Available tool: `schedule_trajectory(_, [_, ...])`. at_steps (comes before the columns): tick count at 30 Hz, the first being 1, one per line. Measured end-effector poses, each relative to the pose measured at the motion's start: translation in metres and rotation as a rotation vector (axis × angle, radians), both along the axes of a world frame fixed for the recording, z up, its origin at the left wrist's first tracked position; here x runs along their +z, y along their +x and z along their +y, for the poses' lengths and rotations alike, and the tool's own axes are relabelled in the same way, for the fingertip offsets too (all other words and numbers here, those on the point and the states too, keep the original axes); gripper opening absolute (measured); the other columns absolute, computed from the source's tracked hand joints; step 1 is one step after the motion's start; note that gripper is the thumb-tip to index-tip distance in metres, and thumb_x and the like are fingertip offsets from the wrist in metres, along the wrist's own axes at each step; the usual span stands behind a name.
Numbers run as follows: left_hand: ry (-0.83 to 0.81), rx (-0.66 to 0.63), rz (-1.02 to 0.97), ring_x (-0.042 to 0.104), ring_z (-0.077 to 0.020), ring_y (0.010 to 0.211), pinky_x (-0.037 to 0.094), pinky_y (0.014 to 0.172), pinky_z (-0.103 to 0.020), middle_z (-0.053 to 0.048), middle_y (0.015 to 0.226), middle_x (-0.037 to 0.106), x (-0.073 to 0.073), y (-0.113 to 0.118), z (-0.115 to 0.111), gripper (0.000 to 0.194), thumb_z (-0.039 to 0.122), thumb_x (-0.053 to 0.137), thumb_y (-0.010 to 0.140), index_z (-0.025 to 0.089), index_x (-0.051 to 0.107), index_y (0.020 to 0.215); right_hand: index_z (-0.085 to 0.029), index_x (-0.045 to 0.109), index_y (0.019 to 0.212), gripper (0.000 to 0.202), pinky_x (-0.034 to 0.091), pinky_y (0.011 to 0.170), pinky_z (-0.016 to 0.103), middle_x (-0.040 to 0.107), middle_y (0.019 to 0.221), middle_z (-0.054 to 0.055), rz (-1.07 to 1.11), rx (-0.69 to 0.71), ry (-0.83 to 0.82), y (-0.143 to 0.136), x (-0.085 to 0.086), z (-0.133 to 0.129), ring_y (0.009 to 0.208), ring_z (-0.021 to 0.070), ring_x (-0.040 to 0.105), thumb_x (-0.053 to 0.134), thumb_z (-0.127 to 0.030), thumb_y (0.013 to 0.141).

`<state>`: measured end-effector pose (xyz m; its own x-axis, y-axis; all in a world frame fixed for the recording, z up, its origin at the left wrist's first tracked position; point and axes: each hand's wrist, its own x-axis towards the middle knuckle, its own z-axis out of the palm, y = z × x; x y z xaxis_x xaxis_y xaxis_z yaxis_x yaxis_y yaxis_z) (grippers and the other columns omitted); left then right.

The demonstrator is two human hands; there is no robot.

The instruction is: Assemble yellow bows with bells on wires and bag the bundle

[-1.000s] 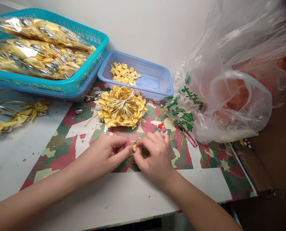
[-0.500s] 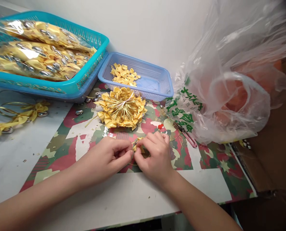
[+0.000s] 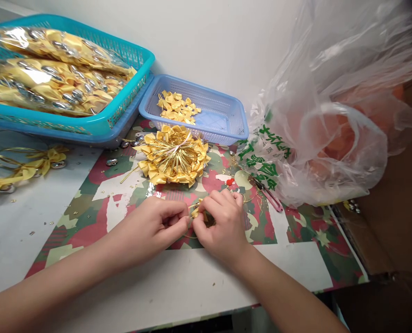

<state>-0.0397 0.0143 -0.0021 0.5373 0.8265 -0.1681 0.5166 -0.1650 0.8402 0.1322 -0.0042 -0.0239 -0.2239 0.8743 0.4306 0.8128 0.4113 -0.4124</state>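
Observation:
My left hand [image 3: 162, 222] is closed in a pinch, thumb against the bent forefinger, on a thin gold cord. Opposite it, my right hand [image 3: 223, 224] pinches a small yellow ribbon bow [image 3: 196, 212], most of which the fingers cover. The gold cord runs across the short gap between both hands. Just beyond them lies a round bundle of yellow ribbon bows [image 3: 174, 157], its gold cords gathered at the centre with a pale tie.
A blue basket [image 3: 223, 125] holds loose yellow bows. Bagged bows with silver bells fill a teal basket [image 3: 136, 74] at left. Pink-handled snips [image 3: 273, 201] lie near a clear plastic bag [image 3: 306, 162]. More bows with bells [image 3: 49, 159] rest at far left.
The gap between my fingertips has widened slightly, showing a little more of the cord and bow. Both hands keep their pinch. The whole view has shifted a touch.

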Motion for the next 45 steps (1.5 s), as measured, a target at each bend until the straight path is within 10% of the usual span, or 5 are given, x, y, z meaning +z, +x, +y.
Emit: schedule_trajectory(45, [0.057, 0.057, -0.016, 0.028, -0.0080, 0.048, 0.021, 0.043, -0.021, 0.006, 0.050, 0.030, -0.0018, 0.0010, -0.0006, 0.032, 0.030, 0.045, 0.083, 0.019, 0.038, 0.054, -0.019, 0.060, 0.066, 0.014, 0.025, 0.075, 0.034, 0.058, 0.059, -0.005, -0.079, -0.068, 0.170, 0.0040, -0.0015, 0.0012, 0.065, 0.0134, 0.047, 0.065, -0.018, 0.079])
